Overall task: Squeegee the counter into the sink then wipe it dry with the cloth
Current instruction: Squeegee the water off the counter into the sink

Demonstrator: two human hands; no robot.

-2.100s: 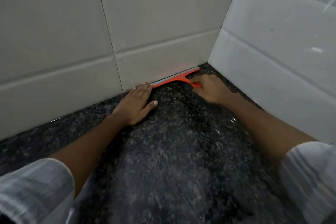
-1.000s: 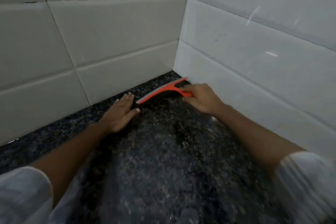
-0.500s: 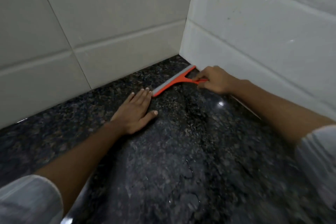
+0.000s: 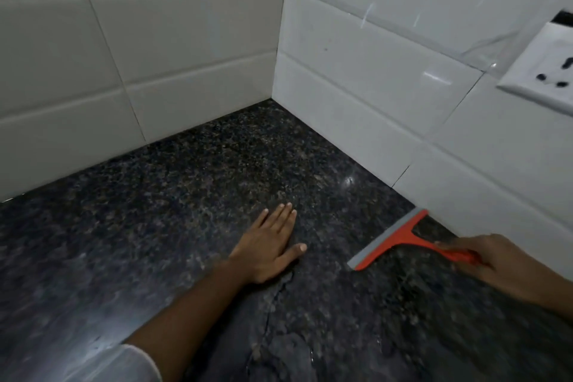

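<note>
Squeegee (image 4: 392, 239) blade down on counter (image 4: 186, 195) nr R wall tiles (image 4: 356, 96) | R hand (image 4: 502, 263) gripping handle | L hand (image 4: 269, 245) flat, fingers spread, holding nothing

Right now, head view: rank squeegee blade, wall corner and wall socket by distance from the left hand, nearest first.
From the left hand, flat on the counter:
1. Squeegee blade, to its right, down on the counter.
2. Wall corner, straight ahead where the tiles meet.
3. Wall socket, far right, up on the wall.
</note>
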